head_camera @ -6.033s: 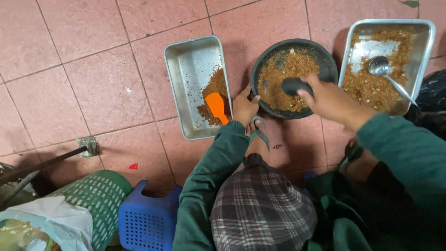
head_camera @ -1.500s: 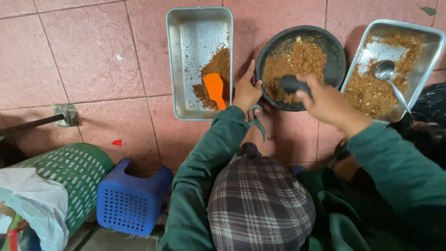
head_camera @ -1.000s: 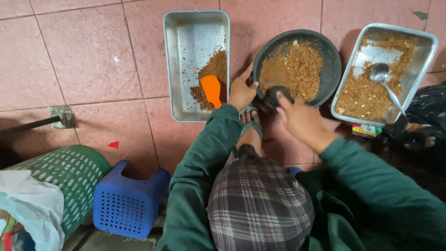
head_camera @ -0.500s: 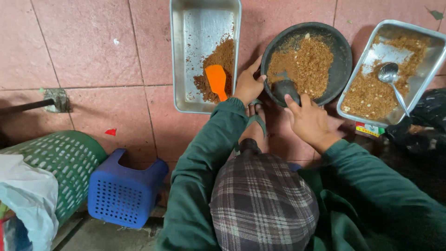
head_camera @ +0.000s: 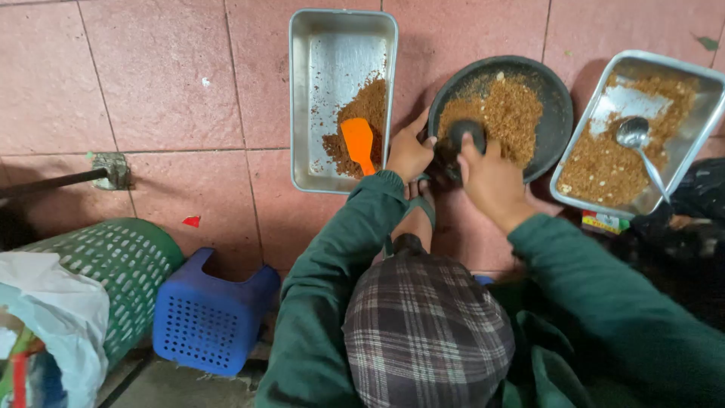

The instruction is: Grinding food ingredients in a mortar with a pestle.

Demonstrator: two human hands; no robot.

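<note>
My right hand (head_camera: 491,177) is wrapped around a dark pestle (head_camera: 467,136), pressing its head into the brown mash at the near edge of the round stone mortar (head_camera: 555,113). My left hand (head_camera: 408,151) grips the mortar's near-left rim, fingers curled over the edge and thumb toward the pestle. The mash lies mostly across the middle and right of the bowl.

Left of the mortar, touching my left hand's side, is a steel tray (head_camera: 340,45) holding a small heap of the same brown mix in its near right corner, with an orange spatula (head_camera: 359,142) lying on it, handle pointing toward me. To the right of the mortar sits a 2nd tray (head_camera: 706,83), tilted, well covered with mix, and a metal spoon (head_camera: 638,143) rests in it.

All 3 stand on pink floor tiles (head_camera: 151,91). Near my left knee are a blue basket (head_camera: 208,317), a green basket (head_camera: 124,264) and a white bag (head_camera: 53,317).
</note>
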